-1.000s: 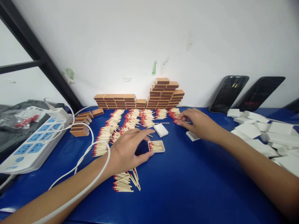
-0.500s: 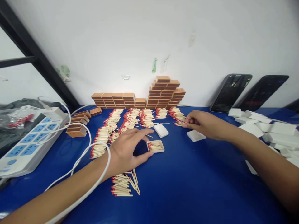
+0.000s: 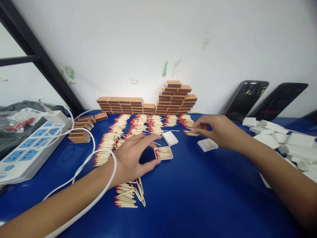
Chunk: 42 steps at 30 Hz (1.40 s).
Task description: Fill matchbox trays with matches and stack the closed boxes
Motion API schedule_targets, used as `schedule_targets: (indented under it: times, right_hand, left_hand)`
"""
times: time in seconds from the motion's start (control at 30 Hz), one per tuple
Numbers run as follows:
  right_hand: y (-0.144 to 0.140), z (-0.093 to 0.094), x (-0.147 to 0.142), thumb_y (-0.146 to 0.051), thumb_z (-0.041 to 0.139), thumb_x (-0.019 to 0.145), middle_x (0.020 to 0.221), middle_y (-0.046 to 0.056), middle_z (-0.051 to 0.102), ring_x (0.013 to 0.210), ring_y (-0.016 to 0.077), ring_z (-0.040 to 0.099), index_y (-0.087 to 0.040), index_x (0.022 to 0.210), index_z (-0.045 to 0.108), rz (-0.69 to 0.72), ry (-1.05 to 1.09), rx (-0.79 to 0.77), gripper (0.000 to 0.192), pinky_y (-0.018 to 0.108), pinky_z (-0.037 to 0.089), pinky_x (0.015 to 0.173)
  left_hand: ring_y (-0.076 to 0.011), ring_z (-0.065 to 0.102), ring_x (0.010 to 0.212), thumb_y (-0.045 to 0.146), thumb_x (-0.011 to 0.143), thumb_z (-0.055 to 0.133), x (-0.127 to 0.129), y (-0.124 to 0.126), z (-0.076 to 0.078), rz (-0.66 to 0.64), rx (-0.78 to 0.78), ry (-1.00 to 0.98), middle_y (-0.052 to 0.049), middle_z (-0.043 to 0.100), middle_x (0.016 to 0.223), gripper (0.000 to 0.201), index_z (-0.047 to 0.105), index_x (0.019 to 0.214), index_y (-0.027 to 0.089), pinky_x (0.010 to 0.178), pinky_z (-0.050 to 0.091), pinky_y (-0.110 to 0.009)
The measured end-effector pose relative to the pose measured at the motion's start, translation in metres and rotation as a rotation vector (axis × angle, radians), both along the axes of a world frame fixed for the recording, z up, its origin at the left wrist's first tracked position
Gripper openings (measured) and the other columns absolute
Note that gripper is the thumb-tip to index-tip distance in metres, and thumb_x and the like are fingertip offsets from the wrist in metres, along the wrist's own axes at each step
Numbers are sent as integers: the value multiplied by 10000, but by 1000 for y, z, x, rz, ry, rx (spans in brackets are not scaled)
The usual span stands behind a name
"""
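The left hand point(image 3: 133, 155) braces a small open tray point(image 3: 163, 153) half filled with matches, thumb and forefinger spread wide around its near-left corner and touching the edge, gripping nothing. The matches in the tray lie with their long axis running 9 to 3 o'clock, red heads toward 9.

The right hand point(image 3: 215, 130) sits at 1 o'clock from the tray, its fingertips pinched narrowly on a few loose matches point(image 3: 192, 133) at the end of the rightmost row; how many it has I cannot tell. Those matches also lie roughly 9 to 3, so the tray is at 7 o'clock from the pinch, well nearer the left hand than the right.

Counted: one filled tray, two white box parts beside it, one point(image 3: 170, 138) at 12 o'clock from the tray and one point(image 3: 207, 144) under the right wrist. About five rows of matches point(image 3: 138, 124) run toward the wall, and one loose heap point(image 3: 127, 195) lies at 7 o'clock. The stacked brown boxes point(image 3: 177, 97) and the white boxes point(image 3: 284, 140) at 3 o'clock are too many to count. One power strip point(image 3: 27, 148), two phones point(image 3: 247, 99).
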State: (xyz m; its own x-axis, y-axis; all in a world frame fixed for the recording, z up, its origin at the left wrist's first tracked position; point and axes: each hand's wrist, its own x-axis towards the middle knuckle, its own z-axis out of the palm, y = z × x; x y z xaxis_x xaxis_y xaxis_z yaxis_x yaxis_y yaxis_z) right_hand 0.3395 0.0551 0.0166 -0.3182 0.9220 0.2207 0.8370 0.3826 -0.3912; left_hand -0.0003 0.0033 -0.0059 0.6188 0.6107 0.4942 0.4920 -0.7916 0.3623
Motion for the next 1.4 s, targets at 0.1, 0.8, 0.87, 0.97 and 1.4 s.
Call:
schedule_targets:
  times: [0.1,0.8,0.87,0.97,1.4]
  right_hand:
    - [-13,5,-20,-707,660,909,799,37,736,677,184,575,-252,827,773,48,84,17,477,326,396,619]
    - [-51,-7,-78,-257,713,971,850,17,716,732,140,630,-218,934,799,382,143,34,101,272,445,671]
    - [-52,-4,-79,-266,718,968,833,16,709,702,134,624,-214,924,799,369,156,29,107,271,447,654]
    - [-52,-2,-78,-278,698,984,852,22,721,685,131,625,-223,938,814,385,168,33,136,271,453,636]
    - [-54,-17,-84,-232,664,1011,853,38,651,722,145,606,-223,1033,837,423,256,263,174,281,477,640]
  left_hand:
    - [-245,714,1151,329,936,766,1,0,0,13,23,-5,-30,785,1151,606,496,1472,240,1064,553,-455]
    - [-227,724,1150,341,921,798,6,-2,1,-31,1,18,-15,791,1137,628,501,1460,216,1080,543,-416]
    - [-230,726,1147,335,911,808,6,-2,2,-19,-5,19,-12,794,1129,630,509,1453,216,1057,552,-413]
    - [-226,726,1149,310,908,811,6,-3,3,-17,1,7,-11,796,1115,639,507,1462,214,1045,557,-397]
    - [-206,746,1109,306,902,806,5,0,3,-7,24,-6,-13,797,1128,632,516,1458,228,1044,560,-365]
